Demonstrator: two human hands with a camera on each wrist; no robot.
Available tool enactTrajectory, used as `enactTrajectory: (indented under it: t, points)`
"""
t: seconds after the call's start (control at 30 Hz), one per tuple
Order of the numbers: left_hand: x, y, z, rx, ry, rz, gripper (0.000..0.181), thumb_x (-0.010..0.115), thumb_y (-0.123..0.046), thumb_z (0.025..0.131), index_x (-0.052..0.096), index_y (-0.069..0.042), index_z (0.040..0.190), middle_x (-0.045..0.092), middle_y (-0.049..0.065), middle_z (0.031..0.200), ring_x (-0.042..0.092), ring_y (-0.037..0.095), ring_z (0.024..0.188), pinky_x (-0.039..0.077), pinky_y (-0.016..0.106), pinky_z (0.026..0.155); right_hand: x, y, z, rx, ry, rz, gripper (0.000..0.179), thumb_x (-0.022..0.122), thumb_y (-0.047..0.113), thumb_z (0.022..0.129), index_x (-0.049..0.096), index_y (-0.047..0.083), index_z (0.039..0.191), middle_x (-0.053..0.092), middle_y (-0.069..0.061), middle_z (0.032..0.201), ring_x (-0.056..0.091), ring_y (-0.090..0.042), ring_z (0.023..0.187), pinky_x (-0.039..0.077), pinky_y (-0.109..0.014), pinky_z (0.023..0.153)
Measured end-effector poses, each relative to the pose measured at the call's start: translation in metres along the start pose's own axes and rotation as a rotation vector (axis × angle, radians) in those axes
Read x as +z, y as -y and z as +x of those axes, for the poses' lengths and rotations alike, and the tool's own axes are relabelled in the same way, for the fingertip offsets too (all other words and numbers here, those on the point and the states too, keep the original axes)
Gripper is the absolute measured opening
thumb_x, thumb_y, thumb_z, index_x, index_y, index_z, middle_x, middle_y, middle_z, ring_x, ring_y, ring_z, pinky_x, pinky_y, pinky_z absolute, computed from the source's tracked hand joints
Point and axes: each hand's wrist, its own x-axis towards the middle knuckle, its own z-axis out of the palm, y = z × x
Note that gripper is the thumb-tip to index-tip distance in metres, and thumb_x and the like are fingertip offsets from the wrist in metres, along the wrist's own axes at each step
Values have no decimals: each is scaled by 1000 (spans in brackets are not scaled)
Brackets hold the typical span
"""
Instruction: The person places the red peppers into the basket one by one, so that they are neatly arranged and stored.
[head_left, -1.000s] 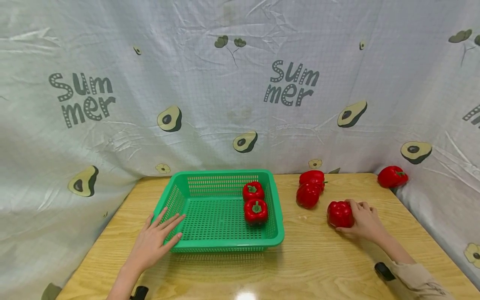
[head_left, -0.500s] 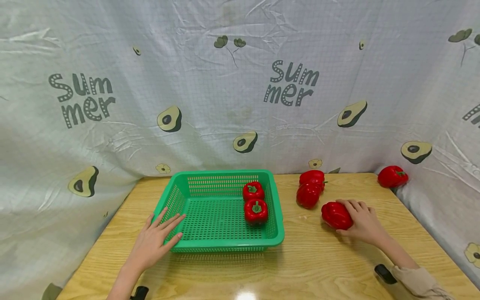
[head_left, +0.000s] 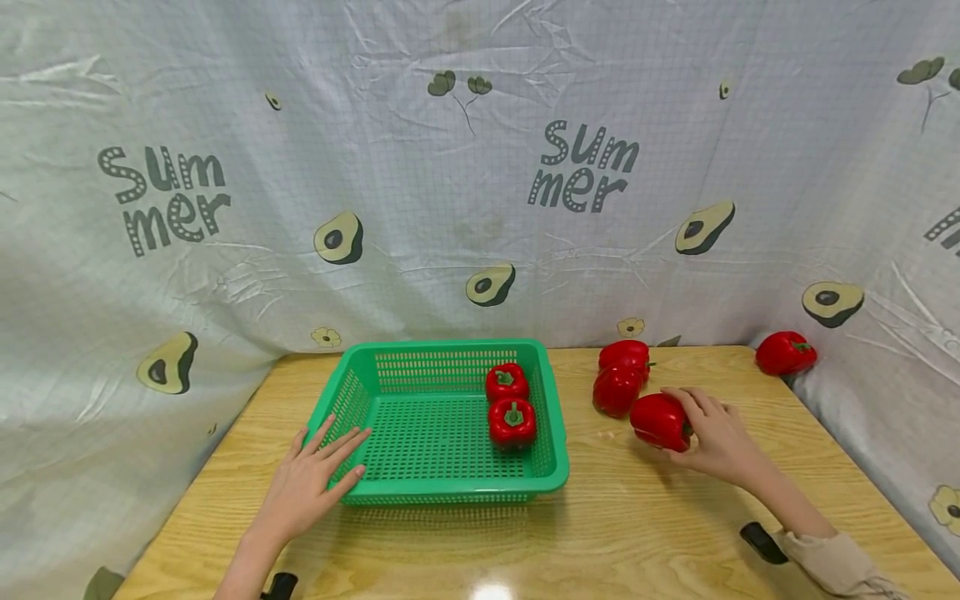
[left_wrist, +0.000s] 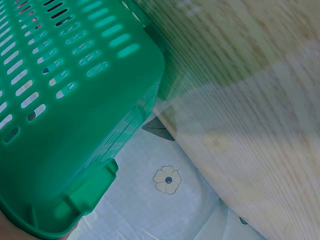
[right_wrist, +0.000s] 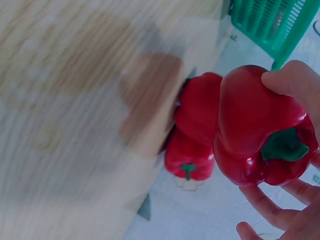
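Note:
A red bell pepper (head_left: 660, 422) is held in my right hand (head_left: 716, 437), lying on its side between thumb and fingers. In the right wrist view that pepper (right_wrist: 250, 125) shows its green stem, with the thumb on one side and fingers on the other. My left hand (head_left: 309, 482) rests with spread, straight fingers on the left rim of a green plastic basket (head_left: 450, 485). Inside the basket's right side sit two red bell peppers, the rear pepper (head_left: 507, 383) and the front pepper (head_left: 512, 423), both stem up.
Two more red peppers (head_left: 617, 388) lie touching at the back of the wooden table (head_left: 615, 533), right of the basket. Another red pepper (head_left: 784, 353) lies at the far right corner. A printed cloth (head_left: 420, 167) hangs behind the table.
My right hand has tipped the pepper from upright onto its side and shifted it a little left and up, off the table by its look. The left hand and basket have stayed still.

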Motion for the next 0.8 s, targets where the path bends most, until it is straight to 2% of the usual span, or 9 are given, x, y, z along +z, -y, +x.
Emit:
enactTrajectory:
  t: [0.27, 0.5, 0.8]
  points:
    - [1, 1, 0, 7, -12, -2, 48, 57, -36, 84, 47, -27, 130, 55, 4, 127, 30, 37, 131, 20, 60, 103, -6, 16, 11, -84, -73, 22, 83, 84, 29, 48, 47, 7, 119, 51, -12, 111, 49, -31, 98, 39, -50, 69]
    - [0, 1, 0, 6, -1, -4, 48, 57, -36, 84, 49, -23, 129, 55, 4, 127, 30, 37, 131, 20, 61, 102, -11, 29, 24, -135, -97, 15, 79, 81, 32, 51, 47, 6, 118, 52, -11, 110, 47, -28, 98, 39, -44, 70]
    - [1, 0, 1, 9, -1, 0, 47, 57, -36, 84, 48, -27, 130, 55, 4, 126, 30, 37, 131, 21, 61, 102, -19, 52, 46, -225, -120, 34, 77, 79, 36, 54, 48, 7, 119, 53, -9, 111, 45, -25, 97, 40, -43, 73]
